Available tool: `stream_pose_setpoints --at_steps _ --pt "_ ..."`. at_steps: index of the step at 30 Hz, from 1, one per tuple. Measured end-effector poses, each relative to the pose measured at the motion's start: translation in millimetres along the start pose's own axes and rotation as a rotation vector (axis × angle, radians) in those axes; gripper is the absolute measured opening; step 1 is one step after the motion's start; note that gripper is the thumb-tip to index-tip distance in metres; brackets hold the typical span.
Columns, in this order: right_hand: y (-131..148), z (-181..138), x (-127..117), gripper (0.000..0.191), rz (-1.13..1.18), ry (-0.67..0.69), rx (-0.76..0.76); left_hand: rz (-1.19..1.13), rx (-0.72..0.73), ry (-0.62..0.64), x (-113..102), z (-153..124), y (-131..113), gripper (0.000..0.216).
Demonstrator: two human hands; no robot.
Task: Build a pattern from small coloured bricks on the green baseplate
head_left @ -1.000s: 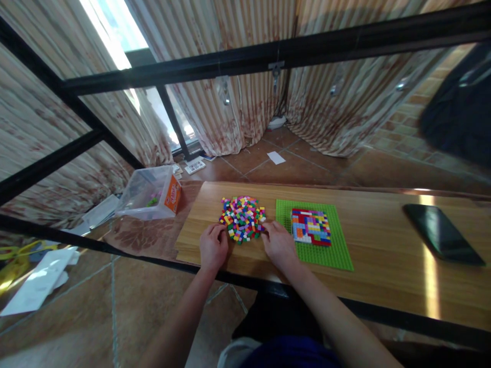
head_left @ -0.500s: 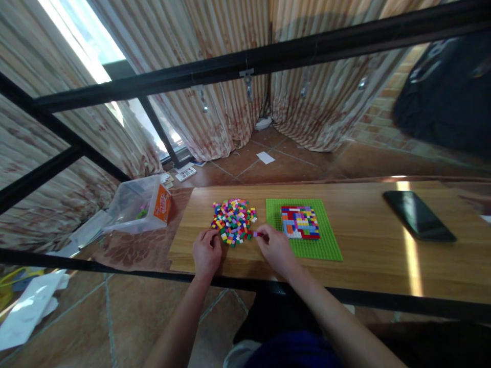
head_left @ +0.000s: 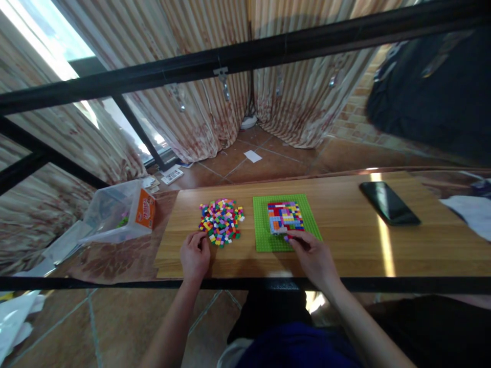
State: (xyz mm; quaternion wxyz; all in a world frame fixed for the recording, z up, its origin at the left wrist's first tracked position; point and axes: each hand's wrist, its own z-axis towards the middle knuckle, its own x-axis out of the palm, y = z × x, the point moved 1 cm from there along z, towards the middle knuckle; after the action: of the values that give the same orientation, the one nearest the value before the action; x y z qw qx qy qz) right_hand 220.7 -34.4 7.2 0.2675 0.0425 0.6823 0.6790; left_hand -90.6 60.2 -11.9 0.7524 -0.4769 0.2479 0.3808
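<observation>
A pile of small coloured bricks (head_left: 221, 222) lies on the wooden table (head_left: 345, 240). To its right sits a green baseplate (head_left: 264, 235) with a patch of many-coloured bricks (head_left: 284, 216) built on it. My left hand (head_left: 195, 256) rests on the table at the pile's near left edge, fingers curled, thumb and forefinger close together. My right hand (head_left: 312, 253) is over the baseplate's near right corner, fingertips pinched on a small brick at the near edge of the built patch.
A black phone (head_left: 388, 203) lies on the table at the right. A clear plastic box (head_left: 115, 214) with an orange label stands left of the table. A black metal bar (head_left: 245, 56) crosses overhead; another runs along the table's near edge. Papers lie on the tiled floor.
My right hand picked a small brick from the pile's right edge and carried it right to the built patch on the baseplate. My left hand stayed by the pile.
</observation>
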Motion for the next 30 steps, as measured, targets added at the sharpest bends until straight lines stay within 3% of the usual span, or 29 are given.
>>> stream_pose_setpoints --at_steps 3,8,12,14,18,21,26,30 --pt "-1 7 -11 0.027 0.000 -0.025 0.042 -0.007 -0.001 0.005 0 1 -1 0.023" --pt "8 6 -1 0.032 0.235 0.027 0.153 -0.075 -0.070 -0.078 -7 -2 0 0.023" --pt "16 -5 7 0.035 0.451 0.038 0.232 -0.206 -0.081 -0.197 -18 -13 -29 0.027" --pt "23 -12 9 0.035 0.522 0.071 0.266 -0.345 -0.070 -0.098 -19 -21 -60 0.028" --pt "41 -26 12 0.034 0.589 0.147 0.301 -0.666 -0.069 0.322 -10 -38 -130 0.032" --pt "51 -33 11 0.031 0.593 0.166 0.288 -0.845 -0.145 0.514 -4 -44 -160 0.024" --pt "55 -39 4 0.035 0.614 0.139 0.273 -0.915 -0.204 0.553 -3 -46 -168 0.018" --pt "56 -43 4 0.036 0.612 0.149 0.253 -1.030 -0.353 0.513 -1 -48 -170 0.021"
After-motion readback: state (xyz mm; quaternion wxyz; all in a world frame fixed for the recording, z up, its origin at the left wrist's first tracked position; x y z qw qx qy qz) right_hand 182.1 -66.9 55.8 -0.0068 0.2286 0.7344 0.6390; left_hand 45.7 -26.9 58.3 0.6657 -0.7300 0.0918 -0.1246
